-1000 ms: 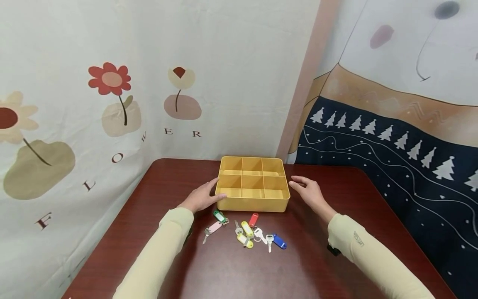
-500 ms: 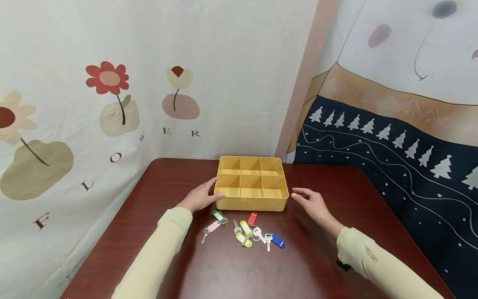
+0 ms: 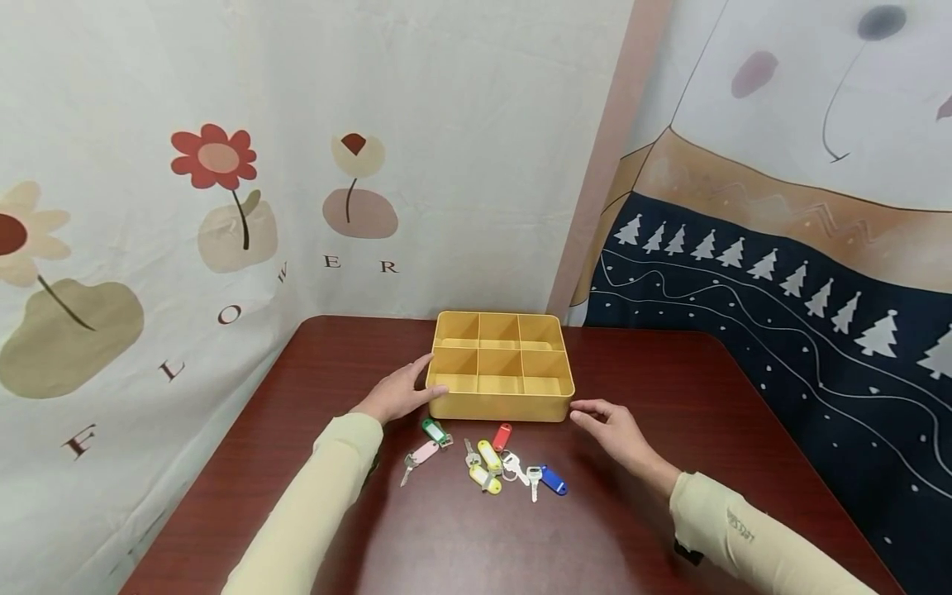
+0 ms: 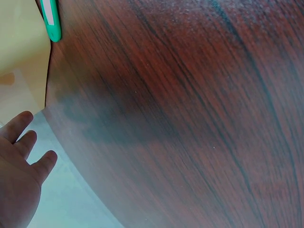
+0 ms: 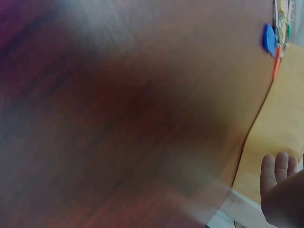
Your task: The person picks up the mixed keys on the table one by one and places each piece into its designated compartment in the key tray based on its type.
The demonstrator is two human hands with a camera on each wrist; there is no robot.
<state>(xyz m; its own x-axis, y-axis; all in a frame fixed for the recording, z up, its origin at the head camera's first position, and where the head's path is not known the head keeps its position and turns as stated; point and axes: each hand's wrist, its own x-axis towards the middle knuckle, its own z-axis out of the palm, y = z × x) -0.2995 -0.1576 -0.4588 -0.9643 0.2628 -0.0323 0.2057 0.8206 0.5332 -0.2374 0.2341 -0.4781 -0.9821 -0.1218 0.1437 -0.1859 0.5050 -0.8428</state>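
Observation:
A yellow box with several compartments stands on the table in the head view, nothing visible in them. At its left front corner is my left hand, thumb by the front rim and fingers along the left side. The left wrist view shows these fingers spread. My right hand, fingers loosely bent and holding nothing, is beside the right front corner; whether it touches the box I cannot tell. Before the box lie keys with tags: green, pink, red, two yellow and blue.
The dark red wooden table has rounded far corners. Behind it hangs a pale flower-print cloth, and a dark blue cloth with white trees hangs at the right. The box stands near the table's back edge.
My right hand has drawn away from the box's right side, then come nearer the viewer, to the right front corner. My left hand and the keys look unmoved.

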